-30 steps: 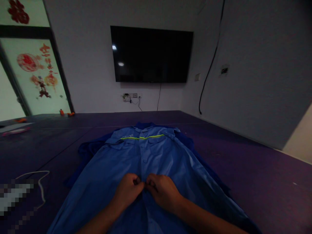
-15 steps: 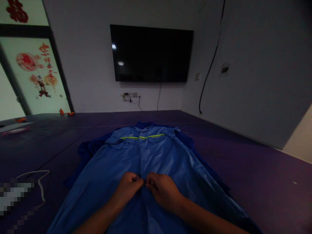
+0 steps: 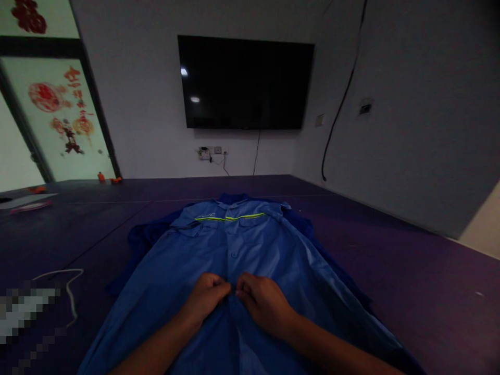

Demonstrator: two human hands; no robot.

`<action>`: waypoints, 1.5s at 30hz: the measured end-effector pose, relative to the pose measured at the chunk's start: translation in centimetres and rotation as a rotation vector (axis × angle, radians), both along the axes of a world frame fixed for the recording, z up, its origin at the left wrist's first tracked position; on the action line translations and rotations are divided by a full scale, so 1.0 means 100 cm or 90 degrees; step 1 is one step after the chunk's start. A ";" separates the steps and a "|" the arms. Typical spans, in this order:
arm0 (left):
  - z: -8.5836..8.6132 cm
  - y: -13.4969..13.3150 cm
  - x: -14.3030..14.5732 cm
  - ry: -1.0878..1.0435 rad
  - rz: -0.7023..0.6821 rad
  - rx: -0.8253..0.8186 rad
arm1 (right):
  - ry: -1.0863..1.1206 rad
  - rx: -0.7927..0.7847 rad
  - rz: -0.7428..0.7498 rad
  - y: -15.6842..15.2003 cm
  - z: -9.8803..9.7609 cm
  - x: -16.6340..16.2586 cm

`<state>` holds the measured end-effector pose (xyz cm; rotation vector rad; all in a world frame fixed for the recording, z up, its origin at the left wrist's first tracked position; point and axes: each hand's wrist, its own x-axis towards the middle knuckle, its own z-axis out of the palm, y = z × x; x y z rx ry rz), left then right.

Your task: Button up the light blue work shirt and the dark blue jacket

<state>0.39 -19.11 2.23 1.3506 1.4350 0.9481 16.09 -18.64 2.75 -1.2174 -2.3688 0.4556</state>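
- Barely a shift since half a second ago: the view has tipped slightly, while both hands stay at the same spot on the shirt (image 3: pixel 269 255).
- Left of the grip, well apart, a white cord (image 3: pixel 69 286) curves over the purple surface (image 3: pixel 394 260), beside a thing (image 3: pixel 29 312) pixelated beyond telling.
- Farther off beyond the grip, to its left, are a pink-edged item (image 3: pixel 31 207) and small orange things (image 3: pixel 101 177), near the foot of a door (image 3: pixel 74 114) with red decorations.
- Straight beyond the grip, a dark TV (image 3: pixel 250 86) hangs on the wall above some sockets (image 3: pixel 217 150); to the right of it, a black cable (image 3: pixel 344 99) hangs down.
- Fingers and knuckles hide the bit of cloth being worked.
- Lying front up, the shirt has its long axis running away from the person, collar (image 3: pixel 234 198) end toward the TV, lower part coming back under the forearms and out of view.
- Dark blue cloth (image 3: pixel 144 234) spreads out on both sides beyond the grip; whether it belongs to the shirt, I cannot tell.
- Under the fingertips is the shirt's front opening, with a button (image 3: pixel 234 254) just beyond and the yellow stripe (image 3: pixel 250 215) farther up.
- Left hand (image 3: pixel 209 294) and right hand (image 3: pixel 263 302) nearly meet, each with thumb and fingers pinched on the opening's cloth; whether a button sits between is too dark to see.
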 end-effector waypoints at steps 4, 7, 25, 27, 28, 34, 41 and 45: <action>0.000 -0.001 0.000 0.004 0.006 0.000 | -0.001 -0.008 -0.001 -0.001 0.001 0.000; 0.001 -0.001 -0.001 0.003 0.006 -0.003 | -0.001 -0.005 -0.001 -0.002 0.002 0.000; 0.002 0.000 -0.002 0.023 0.005 -0.020 | 0.004 -0.007 -0.009 -0.001 0.000 0.000; 0.003 0.000 -0.002 0.015 0.012 -0.032 | 0.004 -0.009 -0.008 -0.001 0.000 0.000; 0.004 0.000 -0.002 0.009 0.012 -0.040 | 0.005 -0.009 -0.006 -0.001 0.000 0.000; 0.005 0.000 -0.004 -0.023 -0.019 -0.089 | 0.027 -0.011 -0.005 -0.001 -0.001 0.000; 0.004 0.002 -0.005 -0.040 -0.036 -0.102 | 0.090 -0.043 0.016 0.002 -0.005 0.000; 0.002 0.004 -0.006 -0.037 -0.036 -0.112 | 0.092 -0.050 0.000 0.004 -0.006 0.002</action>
